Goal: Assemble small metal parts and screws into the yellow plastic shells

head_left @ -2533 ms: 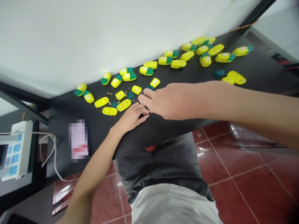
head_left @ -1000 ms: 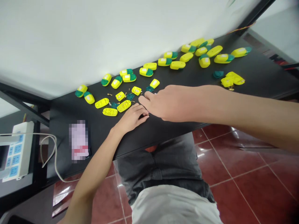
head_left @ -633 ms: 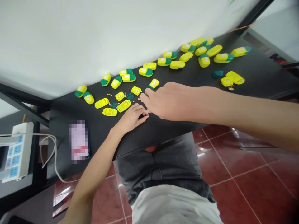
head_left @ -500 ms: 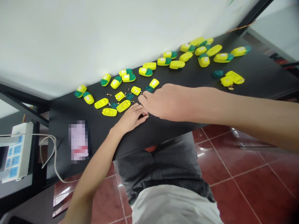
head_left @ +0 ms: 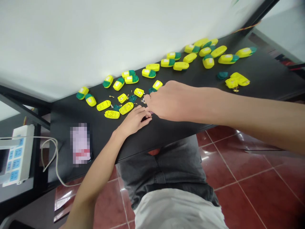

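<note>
My left hand rests on the black table, its thumb and fingers pinched on a tiny part too small to name. Against its fingertips is my right hand, closed, with its fingertips mostly hidden beneath it. Left of the hands lie open yellow shell halves, smaller yellow pieces, dark green translucent pieces and tiny loose metal parts. Just beyond my right hand sits a yellow piece with a white patch, next to a green piece.
Several yellow-and-green casings line the wall side of the black table. More yellow parts lie at the right. At the left are a blurred pinkish item, a cable and a white power strip.
My right hand has shifted slightly up and away from the left fingertips, uncovering small metal bits beside its fingers. My left hand has stayed in place.
</note>
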`<state>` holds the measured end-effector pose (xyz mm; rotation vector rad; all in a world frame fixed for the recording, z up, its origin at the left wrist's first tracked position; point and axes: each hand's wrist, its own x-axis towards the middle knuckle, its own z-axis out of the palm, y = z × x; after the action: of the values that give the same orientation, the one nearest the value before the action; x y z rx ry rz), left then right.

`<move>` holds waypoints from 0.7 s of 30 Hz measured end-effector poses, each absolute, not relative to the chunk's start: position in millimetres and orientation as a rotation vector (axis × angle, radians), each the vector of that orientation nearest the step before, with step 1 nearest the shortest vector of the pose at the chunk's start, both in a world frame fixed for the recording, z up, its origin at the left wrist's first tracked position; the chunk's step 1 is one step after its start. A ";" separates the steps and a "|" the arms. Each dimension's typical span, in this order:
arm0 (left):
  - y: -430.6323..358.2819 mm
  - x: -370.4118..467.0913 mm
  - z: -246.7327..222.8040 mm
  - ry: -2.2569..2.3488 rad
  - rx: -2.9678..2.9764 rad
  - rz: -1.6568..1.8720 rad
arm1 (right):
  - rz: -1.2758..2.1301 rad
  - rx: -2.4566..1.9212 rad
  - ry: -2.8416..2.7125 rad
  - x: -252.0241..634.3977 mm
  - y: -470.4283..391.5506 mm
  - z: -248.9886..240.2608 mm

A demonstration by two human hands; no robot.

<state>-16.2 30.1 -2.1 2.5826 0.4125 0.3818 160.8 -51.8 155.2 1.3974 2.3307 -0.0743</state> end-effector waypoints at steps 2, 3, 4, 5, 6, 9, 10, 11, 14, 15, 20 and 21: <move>30.3 -16.4 -2.7 0.409 2.583 0.377 | -0.065 1.391 2.351 161.7 -51.5 155.8; 30.4 -16.4 -2.6 0.406 2.585 0.378 | -0.059 1.376 2.362 162.3 -51.5 155.2; 30.4 -16.4 -2.4 0.401 2.587 0.378 | -0.062 1.358 2.373 162.7 -51.5 154.4; 30.5 -16.4 -2.2 0.394 2.588 0.380 | -0.068 1.345 2.382 162.9 -51.4 153.5; 30.6 -16.3 -2.1 0.390 2.588 0.381 | -0.077 1.340 2.389 162.8 -51.2 152.7; 31.1 -16.2 -2.5 0.395 2.592 0.383 | -0.081 1.390 2.354 161.7 -49.6 150.9; 31.2 -16.3 -2.7 0.398 2.595 0.383 | -0.076 1.412 2.340 161.8 -49.1 150.2; 31.2 -16.3 -2.8 0.400 2.597 0.382 | -0.070 1.430 2.335 162.3 -48.8 149.3; 30.9 -16.6 -2.1 0.401 2.596 0.371 | -0.065 1.428 2.394 165.0 -49.3 145.9; 30.7 -16.7 -1.7 0.403 2.595 0.367 | -0.070 1.410 2.420 165.6 -49.8 145.0; 30.4 -16.2 -1.6 0.418 2.595 0.373 | -0.079 1.412 2.356 161.1 -50.3 148.1; 30.5 -16.0 -1.7 0.421 2.594 0.373 | -0.077 1.427 2.320 160.0 -50.2 149.4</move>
<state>-16.0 30.5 -1.7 2.5942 0.4213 0.3729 160.0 -50.2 149.4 1.4273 2.3204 -0.0768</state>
